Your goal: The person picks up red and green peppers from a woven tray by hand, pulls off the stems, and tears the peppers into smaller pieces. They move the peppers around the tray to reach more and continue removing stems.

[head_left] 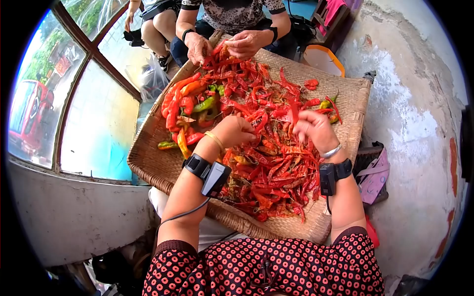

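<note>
A heap of red chili peppers (276,172), many of them wrinkled, covers much of a woven tray (350,108) in front of me. My left hand (234,130) is closed, its fingertips bent down at the middle of the heap. Whatever it pinches is hidden among the peppers. To the right, my right hand (316,130) has its fingers closed on a red chili pepper (294,112), which points up just above the heap. Larger, smoother red peppers (173,106) lie at the tray's left side, with green peppers (205,104) and a yellow-orange pepper (183,143) among them.
Across the tray, another person's two hands (244,44) handle peppers at the far edge. A second person's legs (160,29) are at the back left. Windows (94,118) stand on the left, a worn wall (410,123) on the right. An orange-rimmed container (323,58) sits behind the tray.
</note>
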### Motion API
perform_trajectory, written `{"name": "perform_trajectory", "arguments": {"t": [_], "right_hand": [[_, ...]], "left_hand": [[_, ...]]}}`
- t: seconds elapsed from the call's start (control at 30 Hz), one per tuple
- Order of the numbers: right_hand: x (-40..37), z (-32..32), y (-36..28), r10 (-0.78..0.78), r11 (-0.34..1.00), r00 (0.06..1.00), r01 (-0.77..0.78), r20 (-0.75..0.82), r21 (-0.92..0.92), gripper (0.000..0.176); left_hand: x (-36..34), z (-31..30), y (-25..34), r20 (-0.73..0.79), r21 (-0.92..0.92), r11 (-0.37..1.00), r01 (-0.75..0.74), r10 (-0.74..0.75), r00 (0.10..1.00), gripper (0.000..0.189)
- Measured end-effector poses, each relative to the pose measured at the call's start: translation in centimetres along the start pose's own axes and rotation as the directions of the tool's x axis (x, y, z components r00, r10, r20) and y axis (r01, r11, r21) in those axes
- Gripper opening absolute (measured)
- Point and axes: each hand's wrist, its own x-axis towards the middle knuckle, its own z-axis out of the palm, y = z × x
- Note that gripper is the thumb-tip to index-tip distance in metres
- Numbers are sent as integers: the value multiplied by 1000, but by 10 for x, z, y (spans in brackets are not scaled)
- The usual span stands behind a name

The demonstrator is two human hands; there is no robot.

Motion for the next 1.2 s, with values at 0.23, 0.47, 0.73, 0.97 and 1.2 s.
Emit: {"name": "perform_trajectory", "arguments": {"t": [0.23,0.47,0.73,0.97,1.2], "right_hand": [[10,-16,18,-151,730,969,-24,-195,-683,28],[2,17,25,63,442,961,214,268,-871,21],[1,25,35,238,71,954,172,184,-982,12],[0,3,6,200,518,955,86,218,-851,16],[11,5,-31,-209,667,974,79,-84,-741,20]], "left_hand": [[-3,-13,11,-55,-823,566,-41,-7,998,12],[22,4,3,-460,-263,937,-229,87,884,39],[1,32,8,-21,434,885,-167,195,980,36],[3,16,14,271,568,822,32,-224,936,18],[-3,-12,14,176,357,931,-72,9,984,20]]}}
